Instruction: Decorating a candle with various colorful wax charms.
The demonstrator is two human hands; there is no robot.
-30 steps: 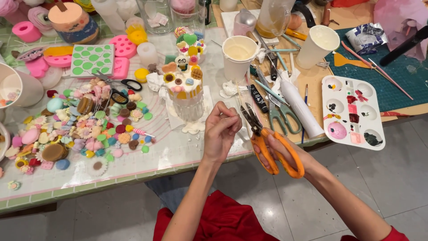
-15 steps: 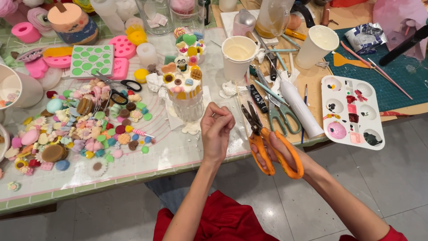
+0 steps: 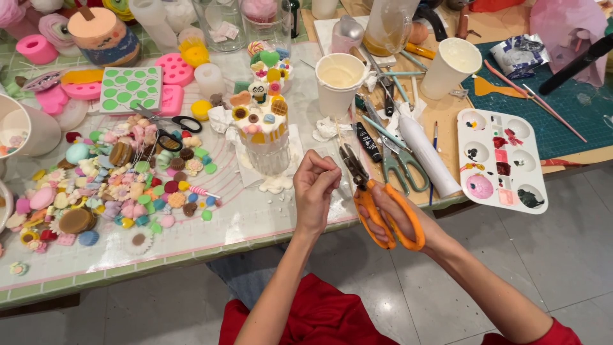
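Note:
My right hand [image 3: 401, 216] grips orange-handled scissors [image 3: 377, 203], blades pointing up and left near the table's front edge. My left hand [image 3: 314, 190] is raised beside the blades, fingers pinched on a thin pale stick [image 3: 336, 133] that rises above them. Just beyond my hands stands a glass cup [image 3: 267, 137] topped with white cream and small coloured decorations. A white paper cup [image 3: 339, 82] with pale paste sits behind the scissors.
Many small colourful charms [image 3: 121, 191] are spread over the left of the table. Teal scissors [image 3: 400, 160], a white tube [image 3: 426, 155], a paint palette [image 3: 502, 165], pink moulds [image 3: 174, 70], another paper cup [image 3: 451, 66] and a green cutting mat [image 3: 562, 108] crowd the right.
Both hands stay at the table's front edge. The scissors have shifted slightly and my left hand has risen a little toward the blades.

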